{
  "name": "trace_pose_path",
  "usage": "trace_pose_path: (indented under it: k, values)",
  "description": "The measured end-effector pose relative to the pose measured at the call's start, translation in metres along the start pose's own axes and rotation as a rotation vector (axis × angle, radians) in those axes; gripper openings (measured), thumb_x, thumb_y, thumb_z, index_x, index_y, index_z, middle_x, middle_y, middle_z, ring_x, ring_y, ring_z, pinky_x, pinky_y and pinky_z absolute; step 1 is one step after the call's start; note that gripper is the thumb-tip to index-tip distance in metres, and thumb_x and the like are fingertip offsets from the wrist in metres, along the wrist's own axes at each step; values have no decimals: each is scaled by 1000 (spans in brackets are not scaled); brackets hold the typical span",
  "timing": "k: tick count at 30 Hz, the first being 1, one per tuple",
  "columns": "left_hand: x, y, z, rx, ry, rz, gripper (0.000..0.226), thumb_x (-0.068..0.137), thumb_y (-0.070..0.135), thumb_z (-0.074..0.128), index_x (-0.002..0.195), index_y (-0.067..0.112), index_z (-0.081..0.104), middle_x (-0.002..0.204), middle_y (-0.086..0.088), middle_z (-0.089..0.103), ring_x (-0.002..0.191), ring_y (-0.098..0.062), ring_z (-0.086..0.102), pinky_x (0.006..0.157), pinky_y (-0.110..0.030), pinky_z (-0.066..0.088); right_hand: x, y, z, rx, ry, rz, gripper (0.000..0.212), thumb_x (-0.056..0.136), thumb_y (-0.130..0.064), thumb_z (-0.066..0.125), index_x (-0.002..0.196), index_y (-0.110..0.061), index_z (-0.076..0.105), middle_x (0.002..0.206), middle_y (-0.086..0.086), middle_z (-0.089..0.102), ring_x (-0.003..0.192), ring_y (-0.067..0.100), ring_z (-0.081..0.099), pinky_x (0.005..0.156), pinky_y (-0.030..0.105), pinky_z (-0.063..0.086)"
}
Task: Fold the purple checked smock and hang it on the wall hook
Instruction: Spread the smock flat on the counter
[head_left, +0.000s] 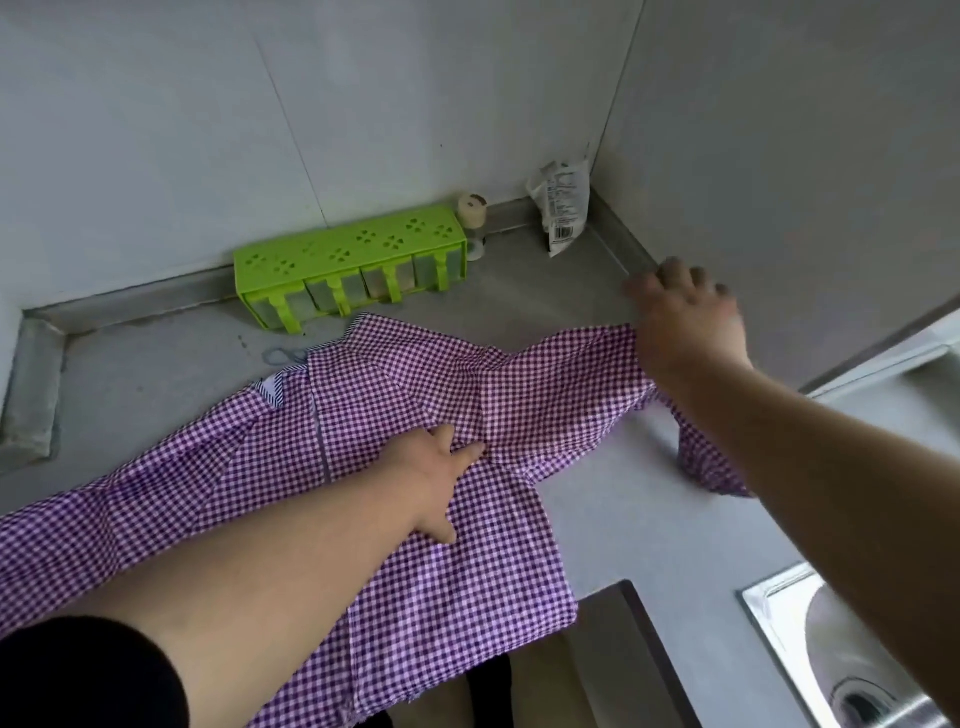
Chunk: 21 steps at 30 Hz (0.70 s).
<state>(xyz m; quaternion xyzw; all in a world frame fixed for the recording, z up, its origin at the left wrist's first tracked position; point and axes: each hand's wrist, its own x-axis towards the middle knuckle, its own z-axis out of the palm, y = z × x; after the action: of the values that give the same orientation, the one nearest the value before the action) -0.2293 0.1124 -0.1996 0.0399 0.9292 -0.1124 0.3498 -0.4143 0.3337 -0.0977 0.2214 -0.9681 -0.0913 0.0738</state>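
Broadly, a grey countertop (649, 519) fills the view, meeting pale walls in a corner toward one o'clock. Spread over it from eight o'clock through the centre lies the purple checked smock (270, 467), mostly flat, its lower edge hanging over the counter's front edge at six o'clock. One sleeve (561, 379) reaches out toward two o'clock, lifted and creased, with its far end drooping at about three o'clock.

At five o'clock a steel sink (769, 613) is set into the counter, with a drain visible in its basin.

Against the back wall at eleven o'clock stands a bright green spice rack (343, 249) with a row of clear compartments. Just beside its right end sits a small jar with a beige cap (471, 210), and farther toward one o'clock a crinkled clear plastic packet (563, 208) leans in the wall corner.

The left hand (441, 467) lies at the centre on the smock, fingers fairly straight and pressing the fabric down near where the sleeve joins the body; a dark cuff shows at seven o'clock. The right hand (685, 322), blurred, is at two o'clock with fingers curled downward, gripping the sleeve near its upper edge.
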Motion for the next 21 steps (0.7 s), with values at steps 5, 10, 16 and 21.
trace_pose_path:
  k: [5, 10, 16, 21]
  values:
    - [6, -1, -4, 40, 13, 41, 139, 69, 85, 72, 169, 28, -7, 174, -11, -22, 162, -39, 2, 124, -55, 32, -56, -31, 57, 105, -289, -46, 26, 95, -25, 47, 116, -18, 60, 108, 6, 66, 96, 30, 67, 77, 44, 52]
    - [14, 0, -3, -22, -27, 28, 150, 66, 78, 82, 164, 33, -22, 173, -11, -26, 162, -41, -5, 126, -59, 28, -102, -33, 88, 339, -510, 231, 38, 96, -37, 58, 130, -22, 51, 127, 7, 54, 111, 28, 59, 88, 43, 56]
    - [16, 5, -13, -41, -96, 27, 146, 67, 69, 87, 157, 51, -26, 171, -12, -30, 160, -46, -7, 124, -62, 29, -97, -18, 91, 607, -426, 614, 76, 87, -43, 74, 148, -20, 35, 139, 12, 49, 119, 34, 57, 91, 44, 55]
    - [17, 6, -16, -43, -127, 35, 145, 69, 67, 87, 157, 52, -27, 170, -13, -32, 160, -47, -10, 126, -61, 27, -68, 0, 106, 1427, -290, 1350, 74, 78, -50, 74, 135, -11, 48, 109, 8, 64, 91, 24, 62, 72, 35, 51]
